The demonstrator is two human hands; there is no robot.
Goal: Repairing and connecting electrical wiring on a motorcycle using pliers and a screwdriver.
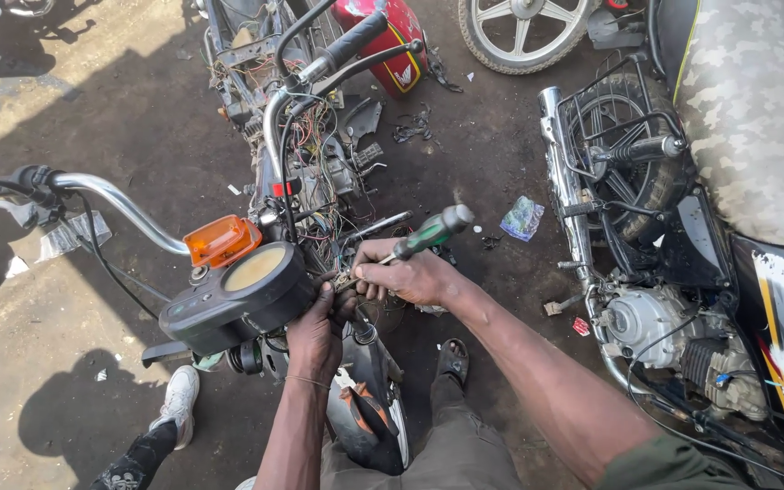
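I look down on a stripped motorcycle with its wiring (319,163) laid bare. My right hand (410,275) grips a green-and-black screwdriver (433,231), its tip pointing down into the wires behind the instrument cluster (238,299). Just below that cluster, my left hand (315,336) is closed on a small part among the wires. An orange turn signal (221,240) sits beside the cluster, under the chrome handlebar (120,207).
A second motorcycle (728,272) with a camouflage seat and chrome exhaust stands close on the right. A red fuel tank (392,41) and a spoked wheel (524,32) lie ahead. Another person's white shoe (179,399) is at lower left. Dirt ground holds litter.
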